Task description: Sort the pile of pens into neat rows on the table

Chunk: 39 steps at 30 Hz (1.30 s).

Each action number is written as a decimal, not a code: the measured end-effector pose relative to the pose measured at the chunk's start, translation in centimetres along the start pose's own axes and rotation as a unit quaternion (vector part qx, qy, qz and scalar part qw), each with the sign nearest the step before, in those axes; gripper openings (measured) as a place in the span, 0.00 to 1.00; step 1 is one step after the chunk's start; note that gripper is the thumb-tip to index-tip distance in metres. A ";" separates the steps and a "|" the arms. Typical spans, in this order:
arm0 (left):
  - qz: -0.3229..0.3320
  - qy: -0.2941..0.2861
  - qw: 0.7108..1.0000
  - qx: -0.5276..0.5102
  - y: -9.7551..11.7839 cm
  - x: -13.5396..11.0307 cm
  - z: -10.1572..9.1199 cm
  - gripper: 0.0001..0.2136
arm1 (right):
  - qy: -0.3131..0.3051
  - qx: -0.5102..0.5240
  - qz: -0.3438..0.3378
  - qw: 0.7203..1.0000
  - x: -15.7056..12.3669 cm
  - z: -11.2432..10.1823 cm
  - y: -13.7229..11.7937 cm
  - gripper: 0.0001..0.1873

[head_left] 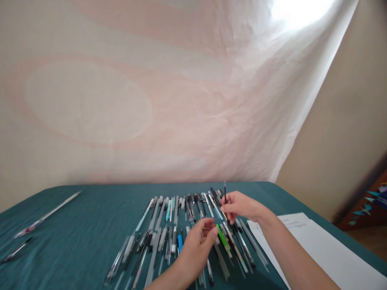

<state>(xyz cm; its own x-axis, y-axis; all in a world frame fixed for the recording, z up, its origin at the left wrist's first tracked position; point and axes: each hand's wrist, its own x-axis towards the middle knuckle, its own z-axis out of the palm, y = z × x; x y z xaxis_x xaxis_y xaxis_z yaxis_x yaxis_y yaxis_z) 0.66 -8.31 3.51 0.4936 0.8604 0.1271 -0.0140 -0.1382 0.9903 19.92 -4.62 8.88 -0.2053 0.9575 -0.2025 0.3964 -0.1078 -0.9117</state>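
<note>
Several pens [169,225] lie side by side in a loose row on a teal tablecloth [84,225]. Above the right end of the row, my right hand [242,207] pinches a thin dark pen [225,192] that stands nearly upright. My left hand [196,247] hovers over the middle of the row with its fingers curled together in a pinch. It seems to hold a small thin piece that I cannot make out. A green pen [223,238] lies just right of its fingertips.
Two white paper sheets [320,249] lie at the right on the cloth. A long white pen [48,213] and a dark pen [15,251] lie apart at the far left. A pale pink sheet [151,100] hangs behind the table.
</note>
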 end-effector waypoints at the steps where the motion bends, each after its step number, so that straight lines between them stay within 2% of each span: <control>1: -0.009 0.012 0.999 -0.031 0.0 0.1 0.0 0.18 | -0.032 0.008 -0.009 0.999 -0.3 1.0 -0.4 0.05; 3: -0.024 0.039 0.996 -0.075 0.2 0.4 -0.2 0.19 | -0.075 0.007 -0.013 0.997 -0.6 2.7 -0.9 0.04; 6: -0.041 0.067 0.991 -0.106 0.5 0.6 -0.4 0.17 | -0.104 -0.004 -0.011 0.994 -0.8 4.3 -1.0 0.01; 10: -0.044 0.084 0.987 -0.131 0.4 0.7 -0.7 0.16 | -0.122 -0.013 -0.015 0.992 -1.0 4.9 -1.1 0.02; 13: -0.030 0.082 0.986 -0.145 0.5 0.7 -0.9 0.15 | -0.084 0.006 -0.050 0.995 -1.3 4.0 -1.7 0.06; 15: -0.014 0.070 0.988 -0.138 0.7 0.7 -0.9 0.15 | -0.019 0.028 -0.093 0.995 -1.6 3.1 -2.4 0.10; 18: 0.013 0.063 0.993 -0.096 1.1 0.5 -0.7 0.14 | 0.097 0.057 -0.166 0.980 -2.2 2.0 -3.5 0.13; 21: 0.020 0.062 0.996 -0.061 1.5 0.2 -0.5 0.15 | 0.154 0.068 -0.207 0.964 -2.9 1.8 -4.4 0.14; 29: 0.053 0.050 0.997 0.001 1.5 -0.1 -0.5 0.16 | 0.151 0.063 -0.224 0.961 -3.6 2.3 -5.1 0.14; 39: 0.062 0.028 0.997 0.037 0.7 -0.1 -0.4 0.17 | 0.128 0.024 -0.212 0.969 -3.7 1.7 -4.9 0.14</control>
<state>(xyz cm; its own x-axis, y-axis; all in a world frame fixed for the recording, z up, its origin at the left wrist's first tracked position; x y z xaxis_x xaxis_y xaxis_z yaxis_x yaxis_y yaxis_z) 0.24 -8.25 4.24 0.4421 0.8604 0.2536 -0.0067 -0.2795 0.9601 17.19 -8.10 13.44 -0.1102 0.9528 0.2828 0.2813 0.3028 -0.9106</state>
